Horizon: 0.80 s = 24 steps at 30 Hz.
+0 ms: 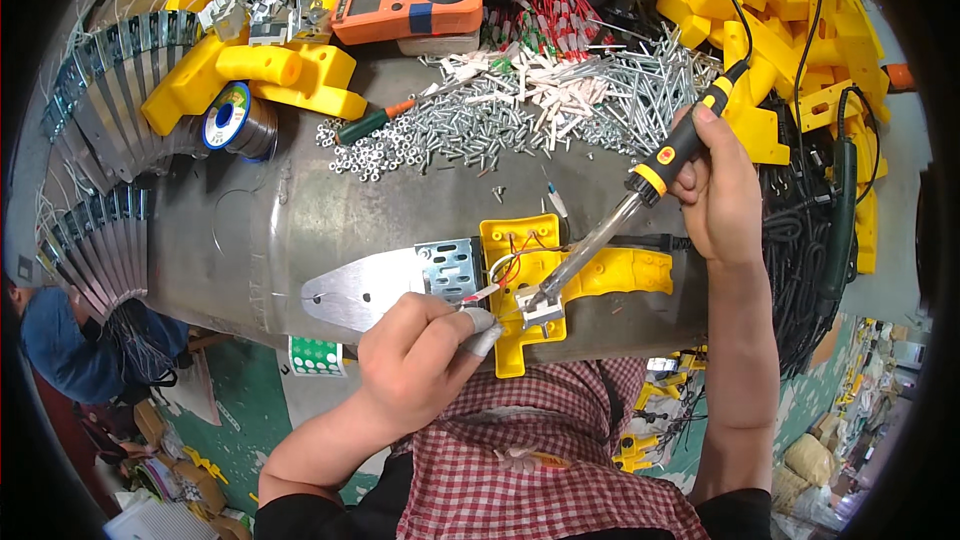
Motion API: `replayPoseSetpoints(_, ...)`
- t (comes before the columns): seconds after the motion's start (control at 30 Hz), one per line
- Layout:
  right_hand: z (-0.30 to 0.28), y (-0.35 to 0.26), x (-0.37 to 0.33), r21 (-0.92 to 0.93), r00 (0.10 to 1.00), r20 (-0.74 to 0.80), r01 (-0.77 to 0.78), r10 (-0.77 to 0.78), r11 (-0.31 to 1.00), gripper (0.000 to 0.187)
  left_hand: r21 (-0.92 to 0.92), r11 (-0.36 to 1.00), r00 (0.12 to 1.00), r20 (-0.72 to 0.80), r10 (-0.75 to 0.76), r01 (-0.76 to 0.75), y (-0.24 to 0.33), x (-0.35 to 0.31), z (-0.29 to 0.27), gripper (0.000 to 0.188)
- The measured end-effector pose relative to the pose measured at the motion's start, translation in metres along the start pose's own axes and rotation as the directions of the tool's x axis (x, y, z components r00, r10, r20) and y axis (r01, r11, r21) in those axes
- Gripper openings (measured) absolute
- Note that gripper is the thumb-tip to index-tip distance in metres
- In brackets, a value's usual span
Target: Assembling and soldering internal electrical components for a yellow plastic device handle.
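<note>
My right hand (724, 185) is wrapped round the black and yellow handle of a soldering iron (668, 158). Its metal shaft slopes down to a small white switch-like block (542, 308) at the yellow plastic housing (517, 352). Left of that tip, my left hand (415, 355) pinches a thin wire, with pale coverings on its fingertips. Red and white wires run inside the open housing. A slotted metal bracket (450, 270) and a pointed silver plate (362, 290) extend from the housing's left side; a black cord leaves along its yellow handle half.
Beyond the housing lie heaps of screws (470, 125) and nuts (375, 155), plus a screwdriver (365, 127). An orange meter (410, 8), a solder spool (240, 122) and yellow casings (770, 0) surround them. Black cords (795, 240) hang at right. Another person's blue sleeve (70, 345) shows at left.
</note>
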State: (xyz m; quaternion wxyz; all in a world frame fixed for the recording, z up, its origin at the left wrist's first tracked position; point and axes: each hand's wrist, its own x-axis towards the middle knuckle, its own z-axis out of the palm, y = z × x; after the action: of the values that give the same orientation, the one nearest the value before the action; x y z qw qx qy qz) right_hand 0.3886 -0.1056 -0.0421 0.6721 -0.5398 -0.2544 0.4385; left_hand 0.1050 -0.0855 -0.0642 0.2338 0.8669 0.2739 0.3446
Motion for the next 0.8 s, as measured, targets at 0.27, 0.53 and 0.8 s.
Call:
replayPoseSetpoints(0.27,0.002,0.002,-0.001,-0.015,1.000,0.019,-0.005,0.005,1.000,0.018,0.472,0.842,0.946,0.047,-0.322,0.263,-0.014,0.000,-0.054,0.028)
replayPoseSetpoints(0.53,0.002,0.001,-0.001,-0.053,1.000,0.001,0.002,-0.002,0.999,0.019,0.522,0.826,0.852,0.315,-0.419,0.213,0.006,0.014,-0.085,0.050)
replayPoseSetpoints(0.8,0.005,0.001,-0.001,-0.053,1.000,-0.017,-0.007,0.006,0.999,0.021,-0.583,0.020,0.538,0.735,-0.413,0.812,-0.003,0.034,-0.028,0.023)
